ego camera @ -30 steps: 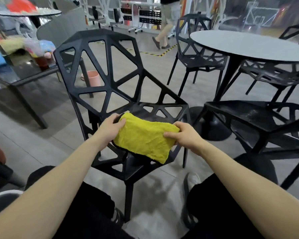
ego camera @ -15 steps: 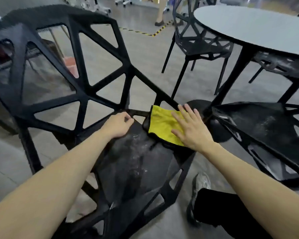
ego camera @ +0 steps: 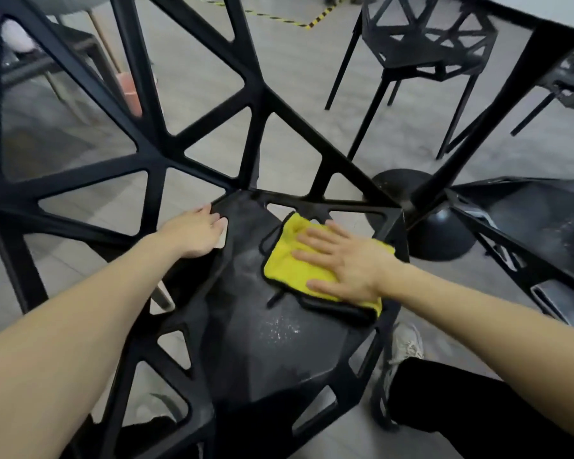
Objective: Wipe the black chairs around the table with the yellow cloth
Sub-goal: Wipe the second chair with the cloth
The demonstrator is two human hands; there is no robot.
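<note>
your right hand (ego camera: 345, 263) lies flat on the cloth (ego camera: 289, 270), fingers straight and spread, pressing it onto the seat (ego camera: 265, 352) of the chair (ego camera: 153, 154). half a second ago the cloth sat further up by the seat's back corner; now it has come a little nearer to you, and most of it shows beyond your fingertips, with a folded edge trailing under your palm. a second ago you held it in the air in both hands, so the wiping has only just begun. your left hand (ego camera: 196, 236) has let go of the cloth and rests on the seat's left edge, fingers loosely curled over the rim where the backrest meets it; it looks like a steadying hold. pale specks remain on the seat just below your right wrist, so i judge this seat is barely started. the backrest struts look untouched, and the other chairs (ego camera: 424, 38), beyond your fingers by the table (ego camera: 544, 14), still wait.
</note>
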